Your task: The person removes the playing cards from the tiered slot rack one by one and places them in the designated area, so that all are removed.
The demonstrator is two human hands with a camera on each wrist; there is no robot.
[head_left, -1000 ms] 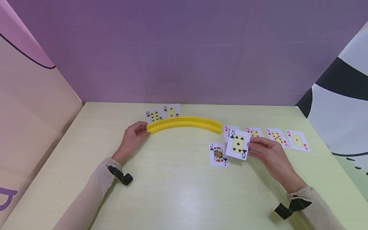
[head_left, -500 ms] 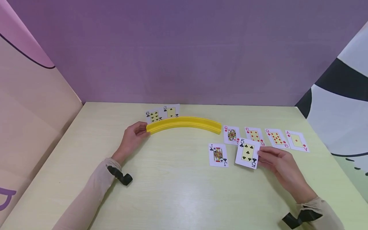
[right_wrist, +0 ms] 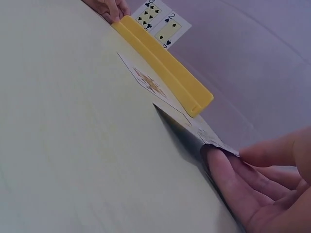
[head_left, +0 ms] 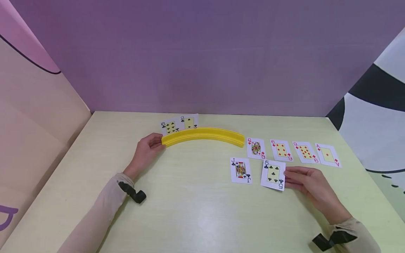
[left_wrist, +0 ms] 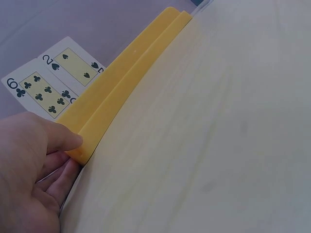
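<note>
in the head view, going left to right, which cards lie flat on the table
jack of clubs → queen of diamonds → five of clubs, pinched by the right hand → six of diamonds → nine of diamonds → ace of diamonds

Curved rack (head_left: 202, 135) mid-table; two cards (head_left: 180, 124) standing in its left end. Four-card row (head_left: 292, 151) right of rack; jack (head_left: 240, 170) and five (head_left: 273, 174) in front.

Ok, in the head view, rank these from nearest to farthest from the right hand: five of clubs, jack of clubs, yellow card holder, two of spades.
1. five of clubs, pinched at its right edge by the right hand.
2. jack of clubs, flat on the table, left of the five.
3. yellow card holder, farther back and left.
4. two of spades, standing in the holder's far left end.
</note>
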